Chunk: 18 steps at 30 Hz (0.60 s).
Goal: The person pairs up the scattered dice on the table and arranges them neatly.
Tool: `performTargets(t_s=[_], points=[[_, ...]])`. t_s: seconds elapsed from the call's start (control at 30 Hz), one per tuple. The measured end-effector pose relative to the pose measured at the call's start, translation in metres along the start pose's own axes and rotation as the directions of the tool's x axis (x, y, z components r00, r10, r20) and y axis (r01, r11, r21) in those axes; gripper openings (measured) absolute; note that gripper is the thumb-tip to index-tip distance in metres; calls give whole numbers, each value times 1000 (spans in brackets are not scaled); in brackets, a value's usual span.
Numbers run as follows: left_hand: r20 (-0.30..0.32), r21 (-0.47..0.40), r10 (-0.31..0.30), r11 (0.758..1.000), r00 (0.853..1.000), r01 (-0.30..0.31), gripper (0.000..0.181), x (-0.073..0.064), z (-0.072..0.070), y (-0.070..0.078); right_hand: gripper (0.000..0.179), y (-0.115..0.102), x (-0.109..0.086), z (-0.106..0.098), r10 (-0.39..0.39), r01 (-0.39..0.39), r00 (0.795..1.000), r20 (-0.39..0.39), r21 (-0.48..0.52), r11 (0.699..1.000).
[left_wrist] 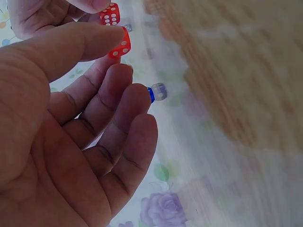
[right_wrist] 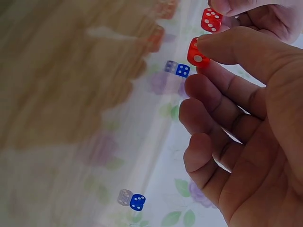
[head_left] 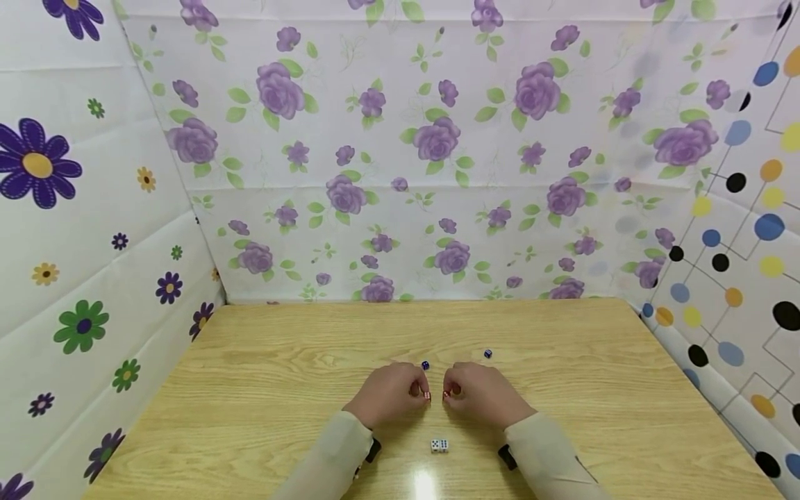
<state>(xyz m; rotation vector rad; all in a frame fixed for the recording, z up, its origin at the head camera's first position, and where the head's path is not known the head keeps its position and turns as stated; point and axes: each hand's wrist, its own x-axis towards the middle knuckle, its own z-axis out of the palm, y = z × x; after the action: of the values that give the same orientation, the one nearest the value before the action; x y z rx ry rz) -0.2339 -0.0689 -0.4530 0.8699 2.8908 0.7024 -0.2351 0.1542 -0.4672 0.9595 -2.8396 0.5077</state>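
My left hand pinches a red die with white pips between thumb and forefinger. Facing it, my right hand pinches a second red die the same way. A small gap separates the two dice, low over the wooden table. Just beyond the left fingertips lies a blue die. Another blue die sits farther back, beyond the right hand. Nearer my body, between the forearms, two white dice stand side by side, touching.
A cloth with purple roses hangs behind the table's far edge. Patterned cloths flank it, one with flowers on the left and one with coloured dots on the right. The glossy tabletop shows reflections.
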Motion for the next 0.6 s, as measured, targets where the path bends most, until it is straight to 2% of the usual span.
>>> performTargets(t_s=[0.4, 0.6], points=[[32, 27, -13, 1000, 999, 12, 8, 1, 3, 5, 10, 0, 2, 3, -34, 34, 999, -2, -22, 999], [39, 35, -5, 999, 999, 3, 6, 1, 5, 5, 12, -3, 3, 4, -23, 23, 999, 25, -7, 1000]])
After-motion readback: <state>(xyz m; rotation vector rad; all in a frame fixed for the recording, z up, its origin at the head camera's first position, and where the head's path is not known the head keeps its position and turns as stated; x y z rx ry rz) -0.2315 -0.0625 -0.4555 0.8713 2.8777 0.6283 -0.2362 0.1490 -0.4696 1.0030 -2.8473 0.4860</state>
